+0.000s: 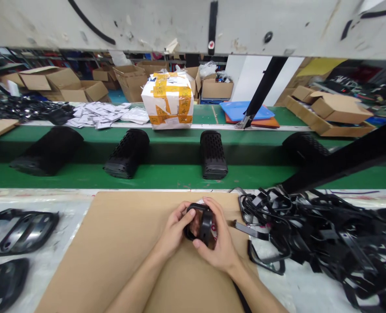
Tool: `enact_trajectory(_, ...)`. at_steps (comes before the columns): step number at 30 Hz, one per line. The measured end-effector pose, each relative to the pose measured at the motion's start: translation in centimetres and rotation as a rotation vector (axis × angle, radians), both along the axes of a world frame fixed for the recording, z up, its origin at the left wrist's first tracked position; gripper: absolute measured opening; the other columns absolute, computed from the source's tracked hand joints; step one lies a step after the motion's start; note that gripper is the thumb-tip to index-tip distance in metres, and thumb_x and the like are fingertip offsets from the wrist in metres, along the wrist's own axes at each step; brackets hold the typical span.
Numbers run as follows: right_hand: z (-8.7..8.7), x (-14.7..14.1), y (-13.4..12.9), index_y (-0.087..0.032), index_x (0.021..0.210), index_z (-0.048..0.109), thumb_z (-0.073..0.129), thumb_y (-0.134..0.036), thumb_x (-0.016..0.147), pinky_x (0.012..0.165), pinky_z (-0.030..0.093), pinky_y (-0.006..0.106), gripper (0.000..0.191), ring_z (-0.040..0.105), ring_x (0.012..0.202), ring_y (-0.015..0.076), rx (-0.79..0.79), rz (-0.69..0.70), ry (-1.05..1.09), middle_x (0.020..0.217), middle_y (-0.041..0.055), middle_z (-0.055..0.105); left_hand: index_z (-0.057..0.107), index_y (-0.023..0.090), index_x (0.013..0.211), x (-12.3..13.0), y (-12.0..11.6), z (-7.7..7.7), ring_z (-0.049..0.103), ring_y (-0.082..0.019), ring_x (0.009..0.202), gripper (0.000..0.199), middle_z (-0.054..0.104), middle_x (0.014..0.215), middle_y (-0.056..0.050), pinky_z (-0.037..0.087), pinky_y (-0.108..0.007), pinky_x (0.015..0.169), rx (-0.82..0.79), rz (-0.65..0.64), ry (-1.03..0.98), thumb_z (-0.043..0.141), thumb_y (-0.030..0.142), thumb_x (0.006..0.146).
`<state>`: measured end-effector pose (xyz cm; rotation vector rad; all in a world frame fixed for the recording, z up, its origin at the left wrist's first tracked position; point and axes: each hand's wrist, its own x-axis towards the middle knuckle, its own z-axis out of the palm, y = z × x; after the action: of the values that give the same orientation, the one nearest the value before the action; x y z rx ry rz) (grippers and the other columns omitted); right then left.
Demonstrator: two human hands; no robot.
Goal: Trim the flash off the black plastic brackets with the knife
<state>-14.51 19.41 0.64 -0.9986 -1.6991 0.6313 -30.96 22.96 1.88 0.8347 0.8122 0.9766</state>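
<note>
Both hands hold one black frame-like part above a brown cardboard sheet. My left hand grips its left side, with the thumb on the upper edge. On the right side, the fingers of my right hand reach behind the part and the thumb presses near its bottom. Through the part's opening, skin and cardboard are visible. Right of the hands lies a tangled pile of black frames and straps. At the left edge, several black parts with clear-looking middles rest on the white surface.
Beyond the cardboard, several black perforated housings lie on a green conveyor. A taped white box, white packets and blue trays stand behind. A dark slanted bar crosses the right side; a grey beam spans the top.
</note>
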Motion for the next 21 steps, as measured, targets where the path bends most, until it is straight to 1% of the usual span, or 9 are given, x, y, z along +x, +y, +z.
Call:
enact_trajectory(3,-0.14,-0.15,-0.14,-0.024,0.164,0.031,0.067,-0.052,0.098,0.129,0.033,0.050,0.080,0.037,0.153,0.0321,-0.010,0.013,0.030,0.160,0.0146,0.039,0.058,0.015,0.093,-0.02,0.14,0.59,0.048,-0.008,0.059,0.047,0.056,0.073,0.002,0.042,-0.020,0.057,-0.066,-0.010,-0.083,0.085,0.052,0.084)
enact_trajectory(6,-0.16,-0.11,-0.27,-0.024,0.164,0.032,0.063,-0.059,0.101,0.130,0.033,0.050,0.079,0.039,0.153,0.0318,-0.054,0.041,0.085,0.160,0.0145,0.040,0.052,0.017,0.088,-0.08,0.12,0.75,0.047,-0.008,0.053,0.050,0.055,0.066,0.003,0.042,-0.020,0.055,-0.065,-0.044,-0.113,0.086,0.052,0.083)
enact_trajectory(10,-0.01,0.04,-0.20,-0.024,0.163,0.033,0.060,-0.065,0.102,0.129,0.036,0.047,0.078,0.043,0.151,0.0296,-0.092,0.055,0.126,0.160,0.0143,0.041,0.050,0.017,0.088,-0.11,-0.02,0.42,0.047,-0.008,0.050,0.048,0.055,0.062,0.003,0.042,-0.021,0.054,-0.011,-0.070,-0.106,0.082,0.053,0.088)
enact_trajectory(15,0.15,-0.04,0.04,-0.022,0.160,0.037,0.063,-0.061,0.100,0.128,0.035,0.048,0.077,0.041,0.151,0.0306,0.002,0.003,0.056,0.156,0.0152,0.044,0.058,0.015,0.099,-0.05,0.03,0.37,0.051,-0.008,0.056,0.043,0.059,0.071,0.002,0.044,-0.019,0.055,0.034,-0.033,-0.024,0.078,0.053,0.092)
enact_trajectory(18,0.11,-0.13,0.07,-0.021,0.160,0.037,0.065,-0.058,0.099,0.128,0.036,0.049,0.076,0.041,0.151,0.0311,0.007,0.008,0.060,0.156,0.0157,0.044,0.055,0.016,0.094,-0.06,0.12,0.74,0.049,-0.007,0.051,0.047,0.057,0.067,0.003,0.043,-0.018,0.052,-0.008,-0.053,-0.073,0.082,0.053,0.088)
enact_trajectory(21,0.06,-0.13,0.06,-0.021,0.160,0.038,0.062,-0.063,0.100,0.128,0.037,0.049,0.077,0.042,0.151,0.0312,-0.031,0.039,0.106,0.156,0.0159,0.044,0.049,0.017,0.087,-0.17,0.15,1.06,0.047,-0.006,0.046,0.049,0.054,0.062,0.005,0.040,-0.018,0.049,-0.049,-0.086,-0.170,0.086,0.051,0.085)
